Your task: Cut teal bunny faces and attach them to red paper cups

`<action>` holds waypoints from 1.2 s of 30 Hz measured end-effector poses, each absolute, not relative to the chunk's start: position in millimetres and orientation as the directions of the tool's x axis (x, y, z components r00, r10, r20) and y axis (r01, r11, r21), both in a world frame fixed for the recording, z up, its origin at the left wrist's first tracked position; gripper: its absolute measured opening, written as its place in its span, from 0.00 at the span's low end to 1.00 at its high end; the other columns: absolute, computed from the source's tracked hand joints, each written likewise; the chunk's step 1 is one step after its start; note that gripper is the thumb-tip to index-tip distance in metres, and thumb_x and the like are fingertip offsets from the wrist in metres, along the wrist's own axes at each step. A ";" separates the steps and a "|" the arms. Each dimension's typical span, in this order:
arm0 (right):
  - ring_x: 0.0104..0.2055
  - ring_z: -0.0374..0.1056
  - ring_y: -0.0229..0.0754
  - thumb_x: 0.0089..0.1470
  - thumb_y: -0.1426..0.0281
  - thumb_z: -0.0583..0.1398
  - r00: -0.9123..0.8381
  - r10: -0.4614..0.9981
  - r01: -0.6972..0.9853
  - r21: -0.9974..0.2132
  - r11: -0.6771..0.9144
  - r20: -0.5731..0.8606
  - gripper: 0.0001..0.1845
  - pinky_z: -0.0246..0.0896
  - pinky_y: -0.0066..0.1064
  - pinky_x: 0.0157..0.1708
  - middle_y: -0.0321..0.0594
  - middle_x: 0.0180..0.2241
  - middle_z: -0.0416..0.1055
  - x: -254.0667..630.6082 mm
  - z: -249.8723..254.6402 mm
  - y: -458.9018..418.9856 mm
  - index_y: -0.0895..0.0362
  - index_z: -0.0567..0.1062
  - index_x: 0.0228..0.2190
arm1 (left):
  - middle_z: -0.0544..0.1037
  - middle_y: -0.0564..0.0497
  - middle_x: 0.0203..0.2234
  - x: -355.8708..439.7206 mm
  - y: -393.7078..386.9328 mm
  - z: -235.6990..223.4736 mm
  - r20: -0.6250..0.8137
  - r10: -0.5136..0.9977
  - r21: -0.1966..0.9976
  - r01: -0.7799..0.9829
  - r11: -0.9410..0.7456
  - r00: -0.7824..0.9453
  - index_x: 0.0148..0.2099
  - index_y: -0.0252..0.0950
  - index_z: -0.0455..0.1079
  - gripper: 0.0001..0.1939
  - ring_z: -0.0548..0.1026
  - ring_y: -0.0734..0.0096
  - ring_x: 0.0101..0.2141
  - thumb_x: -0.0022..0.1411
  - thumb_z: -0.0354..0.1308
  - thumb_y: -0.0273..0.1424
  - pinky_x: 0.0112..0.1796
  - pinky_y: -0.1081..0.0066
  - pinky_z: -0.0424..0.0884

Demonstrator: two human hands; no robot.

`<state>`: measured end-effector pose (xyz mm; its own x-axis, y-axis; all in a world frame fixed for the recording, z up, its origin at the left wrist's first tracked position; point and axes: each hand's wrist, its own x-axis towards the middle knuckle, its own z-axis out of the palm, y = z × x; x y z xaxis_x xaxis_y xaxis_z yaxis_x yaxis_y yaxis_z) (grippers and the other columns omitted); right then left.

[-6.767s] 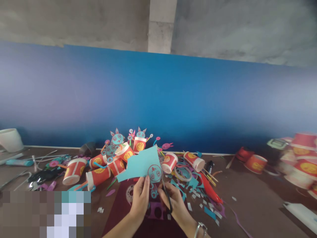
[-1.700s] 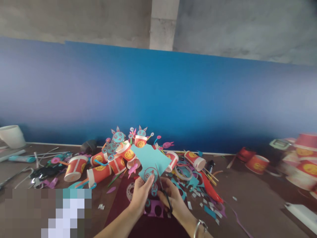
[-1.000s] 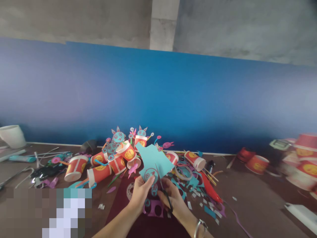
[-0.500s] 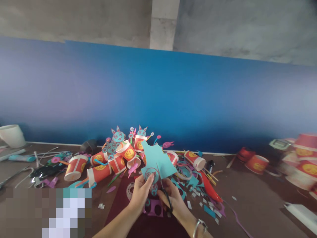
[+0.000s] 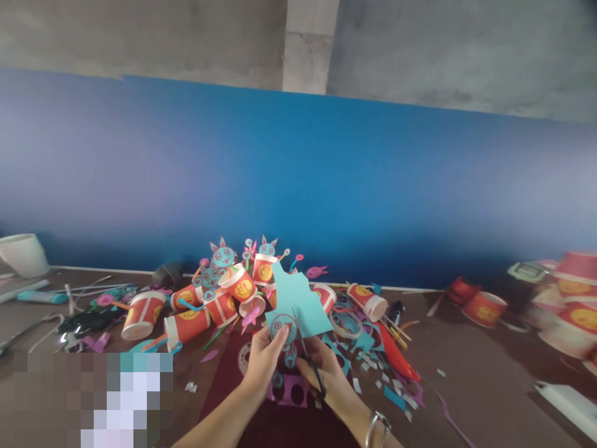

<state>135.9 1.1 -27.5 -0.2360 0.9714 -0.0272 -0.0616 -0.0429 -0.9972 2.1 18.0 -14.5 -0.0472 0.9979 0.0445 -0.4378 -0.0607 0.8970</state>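
My left hand point(image 5: 268, 358) pinches a sheet of light-blue paper point(image 5: 301, 298) at its lower left, the thumb lying on a round face drawn in red lines. The sheet's upper edge is cut unevenly. Black-handled scissors point(image 5: 313, 370) are in my right hand point(image 5: 329, 373), fingers closed round the handles. Their blades point up and sit at the paper, just right of the drawn circle. Below the hands lies a purple paper piece point(image 5: 288, 392) with round holes, on a dark red mat point(image 5: 224, 398).
Red paper cups point(image 5: 189, 326) with animal faces and straws crowd the table behind my hands. Paper scraps point(image 5: 368, 361) and a red pointed object point(image 5: 396, 354) lie to the right. Stacked cups point(image 5: 576, 305) stand far right, near a white box point(image 5: 566, 401). A blue panel point(image 5: 298, 186) rises behind.
The blue sheet has turned slightly and its top has shifted a little right. The drawn circle sits slightly further left of the blades. Both hands keep their hold.
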 end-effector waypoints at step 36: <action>0.12 0.47 0.26 0.39 0.59 0.68 -0.193 0.980 0.030 -0.999 -0.039 -0.044 0.23 0.41 0.20 0.11 0.26 0.10 0.54 137.6 -28.1 1.1 0.57 0.61 0.17 | 0.60 0.61 0.14 4.5 17.0 -15.8 -0.017 1.000 0.893 -0.450 0.019 0.009 0.26 0.33 0.66 0.21 0.53 0.83 0.16 0.42 0.67 0.45 0.20 0.77 0.49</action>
<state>137.6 1.1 -28.1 -0.1932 0.9802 -0.0443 0.0303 -0.0392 -0.9988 4.5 17.0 -15.8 0.0085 0.9998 -0.0172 -0.4504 0.0192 0.8926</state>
